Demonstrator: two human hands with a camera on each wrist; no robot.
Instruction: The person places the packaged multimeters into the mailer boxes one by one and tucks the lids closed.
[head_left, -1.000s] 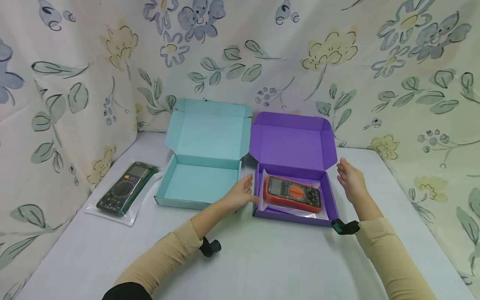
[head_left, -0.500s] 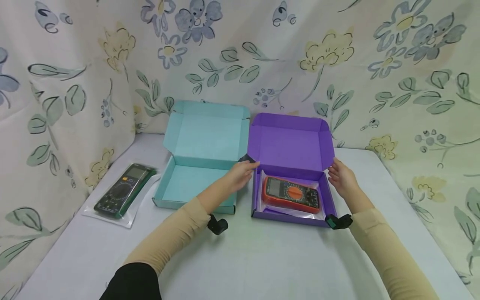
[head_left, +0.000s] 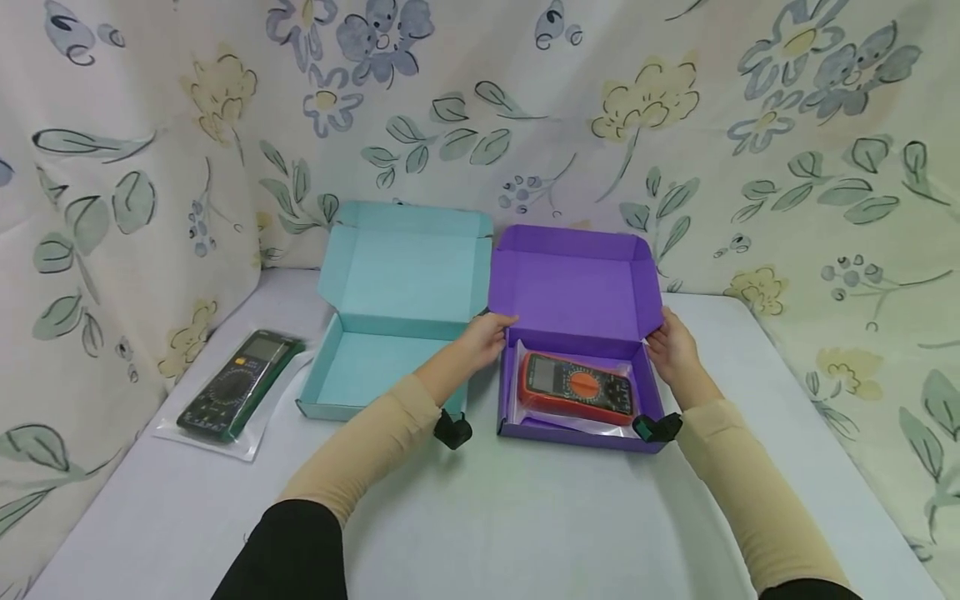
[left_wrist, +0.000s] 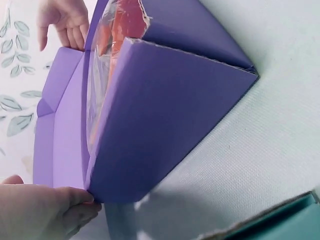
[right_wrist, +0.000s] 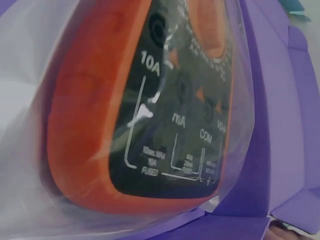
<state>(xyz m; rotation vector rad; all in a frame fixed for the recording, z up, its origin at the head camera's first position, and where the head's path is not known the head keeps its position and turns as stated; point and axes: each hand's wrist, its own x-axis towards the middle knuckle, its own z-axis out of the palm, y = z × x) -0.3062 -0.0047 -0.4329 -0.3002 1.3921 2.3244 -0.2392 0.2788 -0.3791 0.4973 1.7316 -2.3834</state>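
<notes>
An open purple cardboard box [head_left: 570, 279] holds an orange multimeter [head_left: 577, 387] in a clear plastic bag. My left hand [head_left: 483, 337] is at the box's left hinge corner; in the left wrist view its curled fingers [left_wrist: 75, 207] grip the lid's side edge. My right hand [head_left: 672, 342] reaches the lid's right side flap, fingers touching its edge and thumb apart in the left wrist view. Close up in the right wrist view, the bagged multimeter's input jacks fill the picture, with a bit of my right hand [right_wrist: 282, 232] low at the edge.
An open teal box [head_left: 408, 262] stands left of the purple box, partly behind my left arm. Farther left lies a dark green multimeter [head_left: 240, 383] in a clear bag. A floral curtain [head_left: 555, 100] hangs behind the white-covered table [head_left: 525, 517].
My left hand has moved from beside the multimeter's bag up to the lid's left side. My right hand has come leftward onto the lid's right flap. The boxes' lids stay raised.
</notes>
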